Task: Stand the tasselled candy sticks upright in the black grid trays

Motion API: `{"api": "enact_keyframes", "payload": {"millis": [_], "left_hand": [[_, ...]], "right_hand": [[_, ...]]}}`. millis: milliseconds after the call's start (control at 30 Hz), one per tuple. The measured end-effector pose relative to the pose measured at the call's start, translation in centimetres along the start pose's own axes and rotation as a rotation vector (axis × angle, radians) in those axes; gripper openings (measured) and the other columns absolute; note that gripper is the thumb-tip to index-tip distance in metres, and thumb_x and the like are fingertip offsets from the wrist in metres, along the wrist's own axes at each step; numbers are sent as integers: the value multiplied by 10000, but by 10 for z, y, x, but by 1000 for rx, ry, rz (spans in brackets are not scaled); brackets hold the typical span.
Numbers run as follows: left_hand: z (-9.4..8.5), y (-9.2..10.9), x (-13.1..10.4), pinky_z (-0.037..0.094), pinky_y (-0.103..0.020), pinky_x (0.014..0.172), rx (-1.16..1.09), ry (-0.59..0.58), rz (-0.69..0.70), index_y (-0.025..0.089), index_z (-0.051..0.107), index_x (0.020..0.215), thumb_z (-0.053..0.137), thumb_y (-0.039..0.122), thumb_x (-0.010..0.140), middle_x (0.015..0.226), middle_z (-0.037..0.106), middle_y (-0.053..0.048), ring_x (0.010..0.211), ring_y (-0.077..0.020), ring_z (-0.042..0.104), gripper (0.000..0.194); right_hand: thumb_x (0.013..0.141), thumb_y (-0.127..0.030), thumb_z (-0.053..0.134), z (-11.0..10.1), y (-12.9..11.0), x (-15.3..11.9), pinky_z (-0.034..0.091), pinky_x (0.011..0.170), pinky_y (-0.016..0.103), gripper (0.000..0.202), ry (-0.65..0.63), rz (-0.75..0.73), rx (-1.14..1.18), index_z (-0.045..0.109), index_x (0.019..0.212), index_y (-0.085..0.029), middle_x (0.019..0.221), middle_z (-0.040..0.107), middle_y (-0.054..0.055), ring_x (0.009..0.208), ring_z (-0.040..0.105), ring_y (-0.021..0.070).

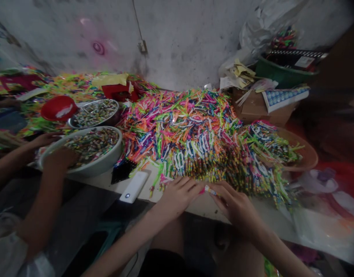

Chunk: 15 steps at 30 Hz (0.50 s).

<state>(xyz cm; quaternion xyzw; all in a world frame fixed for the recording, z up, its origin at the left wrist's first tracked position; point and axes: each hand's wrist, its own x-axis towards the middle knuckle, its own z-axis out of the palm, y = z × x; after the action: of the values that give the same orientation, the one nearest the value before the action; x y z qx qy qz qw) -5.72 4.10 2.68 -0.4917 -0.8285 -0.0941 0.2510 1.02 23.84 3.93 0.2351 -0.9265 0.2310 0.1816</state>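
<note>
Both my hands are over the front edge of the table, close together. The fingers of my left hand [182, 194] are closed around a pink strip, most of it hidden under them. My right hand [234, 202] pinches a small printed tube [211, 191], white and yellow, whose end meets the pink strip between my hands. Just beyond my fingers lie rows of similar small tubes [206, 165] with coloured strips attached. Behind them rises a large heap of bright strips [179, 115] in pink, green, orange and blue.
A white power bank [134, 187] lies left of my hands. Further left, a co-worker's hand [60, 157] reaches into a white basin [116, 148] of small tubes, near a metal bowl [115, 115] and red bowl [54, 107]. An orange basin [308, 154] and cardboard box [254, 107] stand right.
</note>
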Motion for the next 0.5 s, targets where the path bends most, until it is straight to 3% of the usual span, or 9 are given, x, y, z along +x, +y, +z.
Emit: {"api": "enact_keyframes", "payload": {"millis": [133, 300, 500], "left_hand": [[1, 0, -2, 393, -284, 690, 11, 3, 37, 166, 551, 1108, 425, 263, 942, 808, 620, -6, 774, -151, 557, 230], [1, 0, -6, 403, -274, 649, 11, 87, 59, 123, 509, 1177, 434, 231, 938, 849, 656, -29, 754, -146, 571, 273], [9, -2, -12, 411, -279, 640, 28, 13, 142, 134, 474, 1235, 419, 147, 919, 843, 635, -30, 749, -149, 571, 321]], "right_hand": [[935, -180, 389, 4, -1, -2, 559, 715, 266, 250, -26, -11, 28, 533, 1138, -199, 992, 652, 76, 887, 662, 173], [928, -170, 391, 9, -2, -3, 549, 730, 273, 234, -69, 29, 47, 550, 1099, -189, 929, 666, 70, 844, 666, 180], [913, -142, 385, 11, -1, -8, 522, 615, 248, 217, -138, -8, -1, 556, 1042, -173, 898, 662, 77, 773, 661, 172]]}}
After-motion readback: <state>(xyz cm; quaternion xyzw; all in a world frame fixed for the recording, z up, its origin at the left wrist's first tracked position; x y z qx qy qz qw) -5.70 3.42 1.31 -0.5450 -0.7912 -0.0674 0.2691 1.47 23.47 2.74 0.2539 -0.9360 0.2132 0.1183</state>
